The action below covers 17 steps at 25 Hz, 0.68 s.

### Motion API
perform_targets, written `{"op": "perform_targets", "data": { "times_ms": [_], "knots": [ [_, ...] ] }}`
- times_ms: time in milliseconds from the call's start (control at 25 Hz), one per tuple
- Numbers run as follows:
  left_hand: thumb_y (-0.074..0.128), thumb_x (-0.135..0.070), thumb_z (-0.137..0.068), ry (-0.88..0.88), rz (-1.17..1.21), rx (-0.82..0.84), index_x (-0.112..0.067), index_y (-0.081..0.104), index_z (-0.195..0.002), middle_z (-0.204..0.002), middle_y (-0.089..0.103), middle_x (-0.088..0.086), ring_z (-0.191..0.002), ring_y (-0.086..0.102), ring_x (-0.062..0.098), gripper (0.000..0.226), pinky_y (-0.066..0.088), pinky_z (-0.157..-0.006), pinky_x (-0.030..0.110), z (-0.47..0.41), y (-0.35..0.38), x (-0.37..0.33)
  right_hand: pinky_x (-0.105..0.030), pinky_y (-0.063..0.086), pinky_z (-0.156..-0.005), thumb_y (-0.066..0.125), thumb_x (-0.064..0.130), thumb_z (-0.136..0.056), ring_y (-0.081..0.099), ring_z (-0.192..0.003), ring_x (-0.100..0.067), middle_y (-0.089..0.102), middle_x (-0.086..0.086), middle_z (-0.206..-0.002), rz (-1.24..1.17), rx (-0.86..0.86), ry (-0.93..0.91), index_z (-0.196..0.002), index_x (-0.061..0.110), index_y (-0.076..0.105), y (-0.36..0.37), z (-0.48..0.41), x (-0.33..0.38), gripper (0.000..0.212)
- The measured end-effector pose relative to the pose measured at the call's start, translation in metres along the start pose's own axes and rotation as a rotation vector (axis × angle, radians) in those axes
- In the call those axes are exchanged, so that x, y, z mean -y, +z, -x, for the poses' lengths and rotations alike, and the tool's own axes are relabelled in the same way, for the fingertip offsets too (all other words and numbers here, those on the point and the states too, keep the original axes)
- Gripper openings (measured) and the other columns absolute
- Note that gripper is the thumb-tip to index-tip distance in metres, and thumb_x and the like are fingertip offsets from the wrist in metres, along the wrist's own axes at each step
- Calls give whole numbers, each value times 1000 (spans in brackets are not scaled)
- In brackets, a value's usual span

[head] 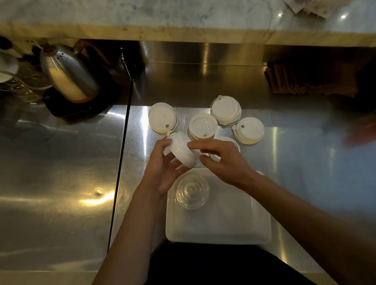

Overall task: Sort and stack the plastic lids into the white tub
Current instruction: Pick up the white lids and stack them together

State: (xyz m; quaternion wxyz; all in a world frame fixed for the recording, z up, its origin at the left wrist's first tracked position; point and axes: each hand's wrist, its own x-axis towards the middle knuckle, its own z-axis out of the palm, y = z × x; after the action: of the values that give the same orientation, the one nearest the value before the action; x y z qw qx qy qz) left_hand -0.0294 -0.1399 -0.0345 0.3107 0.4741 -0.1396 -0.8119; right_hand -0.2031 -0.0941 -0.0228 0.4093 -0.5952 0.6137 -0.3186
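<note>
Pinching a white lid stack (pixel 182 152) between left hand (pixel 162 169) and right hand (pixel 220 160), probably aligned before lowering into the white tub (pixel 219 225) near.

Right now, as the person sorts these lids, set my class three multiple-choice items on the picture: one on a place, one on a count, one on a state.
1. Where does the stack of clear lids sit?
A. Inside the white tub
B. On the marble shelf
C. Beside the kettle

2. How many piles of white lids lie fully in view on the steel counter beyond the hands?
A. One
B. Four
C. Nine

3. How is the stack of white lids between the hands held?
A. Lying flat in the tub
B. Tilted, gripped by both the left hand and the right hand
C. Resting untouched on the counter

Answers: 1 A, the clear stack stands in the tub's far left corner. 2 B, four piles sit clear of the hands; a fifth is partly hidden behind the right hand. 3 B, fingers of both hands close on the tilted stack above the counter.
</note>
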Motion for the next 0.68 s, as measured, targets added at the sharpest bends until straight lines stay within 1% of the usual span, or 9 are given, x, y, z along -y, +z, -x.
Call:
{"op": "perform_targets", "data": {
  "times_ms": [40, 120, 160, 240, 360, 440, 560, 640, 680],
  "knots": [
    [64, -38, -77, -3, 35, 16, -10, 43, -142, -126, 50, 20, -104, 54, 34, 74, 55, -72, 40, 0, -1, -1, -3, 43, -90, 61, 3, -90, 56, -103, 14, 59, 18, -119, -10, -9, 9, -122, 20, 66, -1, -1, -1, 37],
    [61, -35, -75, 6, 140, 58, -8, 49, -129, -128, 46, 20, -112, 45, 38, 62, 47, -84, 43, -3, -5, -4, -3, 44, -87, 60, 3, -90, 57, -104, 16, 62, 16, -118, -55, -59, 34, -121, 19, 67, -4, -6, -4, 36],
    [57, -34, -76, 16, 202, 95, -10, 50, -125, -127, 47, 21, -115, 44, 39, 55, 43, -91, 46, -4, -8, -4, -6, 46, -89, 59, 3, -90, 59, -106, 11, 64, 12, -120, -78, -83, 47, -121, 18, 68, -6, -9, -6, 36],
    [51, -37, -79, 15, 339, 152, -11, 51, -125, -128, 54, 22, -122, 48, 42, 53, 39, -103, 55, -2, -12, -4, -16, 49, -94, 58, 3, -89, 62, -111, -1, 67, 5, -123, -94, -117, 84, -122, 16, 67, -13, -17, -8, 37],
    [52, -47, -81, -3, 469, 188, -10, 53, -129, -129, 57, 22, -125, 49, 42, 61, 38, -104, 58, -1, -10, -5, -28, 52, -97, 60, 2, -89, 64, -109, -12, 69, -3, -120, -129, -190, 203, -122, 12, 66, -23, -35, -21, 35],
    [51, -51, -85, -2, 502, 161, -10, 57, -124, -128, 56, 22, -122, 51, 40, 57, 40, -102, 59, -3, -8, -6, -34, 51, -98, 62, 11, -91, 62, -110, -17, 66, -5, -122, -76, -217, 355, -126, 13, 61, -26, -51, -35, 35],
    [53, -44, -88, 12, 497, 133, -14, 62, -115, -132, 54, 20, -119, 53, 38, 41, 42, -99, 60, -9, -9, -7, -38, 52, -86, 61, 30, -93, 58, -114, -26, 61, -9, -130, 180, -105, 545, -133, 12, 52, -29, -74, -66, 45],
    [51, -41, -90, -5, 501, 107, -15, 63, -114, -134, 53, 19, -124, 50, 36, 37, 42, -103, 54, -12, -11, -8, -32, 46, -70, 60, 39, -92, 60, -109, -29, 63, -12, -124, 299, -43, 565, -129, 9, 54, -29, -87, -83, 48],
    [49, -40, -91, -12, 502, 89, -15, 63, -116, -135, 52, 19, -128, 47, 36, 38, 40, -107, 51, -15, -12, -10, -31, 43, -68, 60, 41, -91, 62, -106, -28, 65, -11, -120, 320, -34, 566, -126, 9, 56, -27, -93, -88, 48]
  ]
}}
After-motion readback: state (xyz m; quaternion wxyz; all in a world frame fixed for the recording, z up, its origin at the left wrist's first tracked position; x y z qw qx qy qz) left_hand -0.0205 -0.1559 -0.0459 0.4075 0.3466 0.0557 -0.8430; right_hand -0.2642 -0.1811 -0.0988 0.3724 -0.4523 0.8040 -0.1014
